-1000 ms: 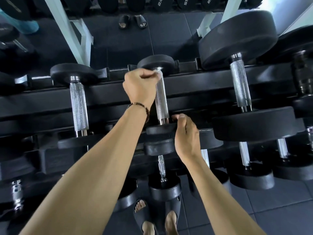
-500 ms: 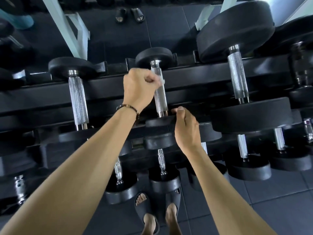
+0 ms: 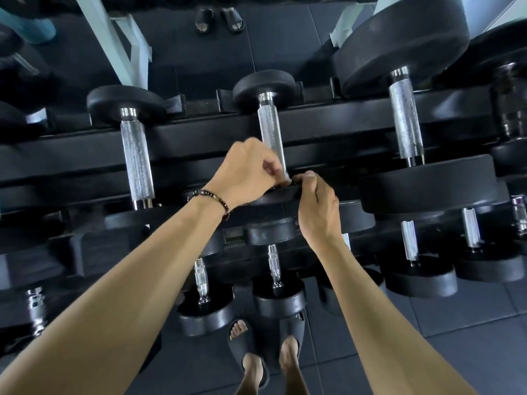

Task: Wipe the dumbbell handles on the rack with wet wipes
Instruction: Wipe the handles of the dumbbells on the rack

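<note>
A small dumbbell lies on the top tier of the black rack (image 3: 199,138), its knurled steel handle (image 3: 269,129) running away from me. My left hand (image 3: 248,172), with a bead bracelet on the wrist, curls round the near end of that handle. No wipe shows clearly; the fingers hide whatever is under them. My right hand (image 3: 318,206) grips the rim of the dumbbell's near black head (image 3: 281,195), thumb on top. The far head (image 3: 263,85) sits in its cradle.
A similar dumbbell handle (image 3: 137,158) lies to the left and a much bigger one (image 3: 405,124) to the right. Lower tiers hold several smaller dumbbells (image 3: 273,266). My feet in dark sandals (image 3: 251,352) stand on the grey tiled floor. A white frame post (image 3: 114,38) rises behind.
My left hand has slid along the middle handle from its far end to its near end. My right hand has stayed on the near head.
</note>
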Demonstrator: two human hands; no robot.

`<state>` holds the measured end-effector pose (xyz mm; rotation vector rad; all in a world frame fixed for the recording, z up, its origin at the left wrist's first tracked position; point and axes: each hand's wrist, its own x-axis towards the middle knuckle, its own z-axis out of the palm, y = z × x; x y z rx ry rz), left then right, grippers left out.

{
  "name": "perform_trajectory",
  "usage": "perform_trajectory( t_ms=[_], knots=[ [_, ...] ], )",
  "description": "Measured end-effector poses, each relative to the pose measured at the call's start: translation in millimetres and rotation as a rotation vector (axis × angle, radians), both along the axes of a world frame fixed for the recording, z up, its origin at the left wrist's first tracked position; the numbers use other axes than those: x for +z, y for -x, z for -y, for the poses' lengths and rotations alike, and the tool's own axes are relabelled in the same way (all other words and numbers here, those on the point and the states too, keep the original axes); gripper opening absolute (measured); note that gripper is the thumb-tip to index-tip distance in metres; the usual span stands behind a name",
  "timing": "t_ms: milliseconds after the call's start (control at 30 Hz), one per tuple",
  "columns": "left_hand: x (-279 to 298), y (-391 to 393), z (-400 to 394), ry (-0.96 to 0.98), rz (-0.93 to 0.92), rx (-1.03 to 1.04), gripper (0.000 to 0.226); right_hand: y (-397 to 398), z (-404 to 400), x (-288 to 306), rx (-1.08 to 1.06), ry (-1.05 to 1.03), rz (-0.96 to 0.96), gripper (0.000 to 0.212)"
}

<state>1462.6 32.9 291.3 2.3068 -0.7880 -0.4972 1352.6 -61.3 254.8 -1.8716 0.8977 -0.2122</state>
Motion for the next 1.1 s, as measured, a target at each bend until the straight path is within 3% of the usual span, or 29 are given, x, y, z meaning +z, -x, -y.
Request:
perform_trajectory(
  t_ms=[100, 200, 267, 400, 600, 667, 767, 833, 967, 1100],
  knots=[
    [-1, -1, -3, -0.004, 0.004, -0.02, 0.012, 0, 1, 0, 0.014, 0.012, 0.003, 0.044],
    [-5, -4, 1, 0.164, 0.113, 0.166, 0.011, 1, 4, -3, 0.021, 0.01, -0.002, 0.042],
    [-5, -6, 0, 0.227, 0.064, 0.25, 0.011, 1, 5, -3, 0.017, -0.002, -0.005, 0.04],
    [-8, 0, -10, -0.001, -0.076, 0.066, 0.008, 1, 0, 0, -0.015, -0.022, 0.011, 0.04],
    [-15, -2, -3, 0.304, -0.106, 0.368, 0.015, 6, -6, 5, -0.004, -0.026, 0.016, 0.039],
    [-18, -3, -7, 0.286, -0.217, 0.34, 0.011, 8, -8, 2, 0.035, -0.043, 0.009, 0.047],
    [-24, 1, -20, 0.121, -0.3, 0.232, 0.01, 12, -13, -1, 0.1, 0.017, -0.007, 0.086],
    [-25, 3, -21, 0.16, -0.295, 0.278, 0.009, 12, -15, 1, 0.127, 0.065, -0.023, 0.106],
    [-20, -4, -4, 0.426, -0.298, 0.473, 0.011, 12, -5, 2, 0.152, 0.073, -0.067, 0.108],
    [-18, 4, -3, 0.235, -0.324, 0.289, 0.009, 16, 8, -1, 0.107, 0.09, -0.074, 0.104]
  ],
)
